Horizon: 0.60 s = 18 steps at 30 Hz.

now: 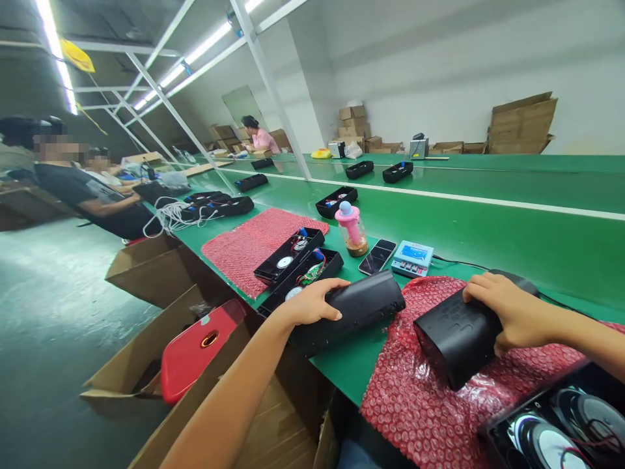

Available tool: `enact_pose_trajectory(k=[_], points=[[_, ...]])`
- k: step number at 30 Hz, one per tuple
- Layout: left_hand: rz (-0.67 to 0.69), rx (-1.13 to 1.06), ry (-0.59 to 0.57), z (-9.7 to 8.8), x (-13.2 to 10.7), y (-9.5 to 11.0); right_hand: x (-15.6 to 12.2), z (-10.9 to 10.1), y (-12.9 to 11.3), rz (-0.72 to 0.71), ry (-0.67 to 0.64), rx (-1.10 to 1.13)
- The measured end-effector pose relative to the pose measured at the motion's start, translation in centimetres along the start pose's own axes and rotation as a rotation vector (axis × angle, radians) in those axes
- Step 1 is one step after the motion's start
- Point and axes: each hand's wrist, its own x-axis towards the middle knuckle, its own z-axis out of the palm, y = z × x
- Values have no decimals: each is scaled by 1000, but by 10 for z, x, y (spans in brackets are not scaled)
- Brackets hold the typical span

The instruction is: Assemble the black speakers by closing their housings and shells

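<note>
- The left hand (315,305) curls over the near-left end of one black speaker housing (366,301), thumb and fingers parted around it, by the desk's (488,225) near edge.
- The right hand (515,311) straddles a second housing (452,332), thumb on the near side, fingers across the top; it sits over red bubble wrap (415,397).
- Both shells look like stiff, smooth plastic, probably modest in weight and a bit slippery; I'd clasp them across the width, about mid-length.
- The wrap looks soft and should guard the finish.
- Farther left, two open housings (293,254) show loose wires; I'd lift those by the walls.
- Near right, bare speaker drivers (547,440) look fragile; keep fingertips off.
</note>
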Motion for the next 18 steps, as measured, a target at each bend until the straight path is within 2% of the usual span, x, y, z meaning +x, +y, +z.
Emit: enact_pose_trajectory(k=[4, 10, 14, 18], points=[[5, -11, 8, 1, 2, -1, -14, 11, -7, -50, 11, -164], [7, -3, 15, 0, 0, -1, -17, 20, -5, -90, -101, -330], [-1, 18, 31, 0, -2, 0, -7, 11, 3, -120, -214, -160], [-10, 26, 26, -1, -2, 1, -2, 8, 5, -175, -168, -19]])
